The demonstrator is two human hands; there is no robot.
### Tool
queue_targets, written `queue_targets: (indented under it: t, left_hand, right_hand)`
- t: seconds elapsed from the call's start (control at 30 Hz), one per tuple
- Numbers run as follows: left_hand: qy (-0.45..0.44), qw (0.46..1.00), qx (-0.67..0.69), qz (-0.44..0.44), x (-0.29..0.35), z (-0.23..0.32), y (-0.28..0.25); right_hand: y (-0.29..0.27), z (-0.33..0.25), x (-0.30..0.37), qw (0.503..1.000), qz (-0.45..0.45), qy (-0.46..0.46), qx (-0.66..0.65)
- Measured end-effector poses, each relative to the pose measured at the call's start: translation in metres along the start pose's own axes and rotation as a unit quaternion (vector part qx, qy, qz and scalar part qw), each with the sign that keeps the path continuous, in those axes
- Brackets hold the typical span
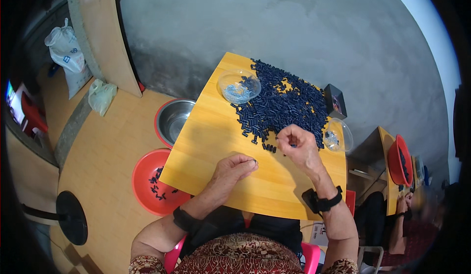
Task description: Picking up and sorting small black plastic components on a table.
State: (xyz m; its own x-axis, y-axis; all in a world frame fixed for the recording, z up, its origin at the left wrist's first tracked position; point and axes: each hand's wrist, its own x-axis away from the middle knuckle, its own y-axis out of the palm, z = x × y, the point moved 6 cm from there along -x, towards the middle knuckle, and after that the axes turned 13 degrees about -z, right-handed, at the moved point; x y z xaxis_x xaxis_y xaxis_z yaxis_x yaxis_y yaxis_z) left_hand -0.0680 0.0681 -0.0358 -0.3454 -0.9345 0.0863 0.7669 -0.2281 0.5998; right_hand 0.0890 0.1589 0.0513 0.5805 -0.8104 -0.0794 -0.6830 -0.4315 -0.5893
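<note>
Over the front part of the yellow table, my left hand (231, 171) pinches a small dark piece (255, 162) between thumb and fingertips; most of it is covered. My right hand (300, 148) is at the near edge of a wide pile of short black plastic pieces (282, 109). Its thumb and forefinger are pressed together, and what they hold, if anything, is too small to make out. A few loose black pieces (269, 148) lie in a row just left of the right hand. Small shiny metal parts fill part of a clear round tub (226, 92) at the far left.
Another clear tub (345, 135) and a dark box (336, 100) stand on the table's right side. A red basin (140, 178) with black pieces and a metal bowl (172, 122) sit left of the table (206, 141). At far right, another person's hands (405, 203) work near a red basin (395, 162).
</note>
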Motion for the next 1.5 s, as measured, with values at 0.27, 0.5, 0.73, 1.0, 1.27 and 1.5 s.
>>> queue_targets:
  t: [0.27, 0.5, 0.73, 1.0, 1.27, 1.5]
  left_hand:
    - [0.087, 0.993, -0.078, 0.003, -0.003, 0.030, 0.038]
    - [0.104, 0.990, -0.083, -0.038, -0.010, 0.023, 0.077]
    - [0.109, 0.973, -0.201, -0.036, -0.012, 0.020, 0.102]
    - [0.118, 0.975, -0.184, -0.032, -0.018, 0.002, 0.116]
    - [0.129, 0.977, -0.165, -0.033, -0.014, 0.000, 0.119]
    - [0.141, 0.978, -0.152, -0.034, -0.012, -0.003, 0.120]
  right_hand:
    - [0.002, -0.045, 0.059, 0.997, 0.039, -0.071, 0.005]
    - [-0.001, -0.086, 0.088, 0.947, 0.077, -0.215, 0.225]
    - [-0.014, -0.083, 0.110, 0.936, 0.098, -0.213, 0.261]
    - [-0.026, -0.054, 0.131, 0.971, 0.170, -0.138, 0.097]
    - [-0.014, -0.014, 0.141, 0.963, 0.174, -0.017, -0.206]
    - [-0.003, -0.009, 0.143, 0.932, 0.203, -0.003, -0.299]
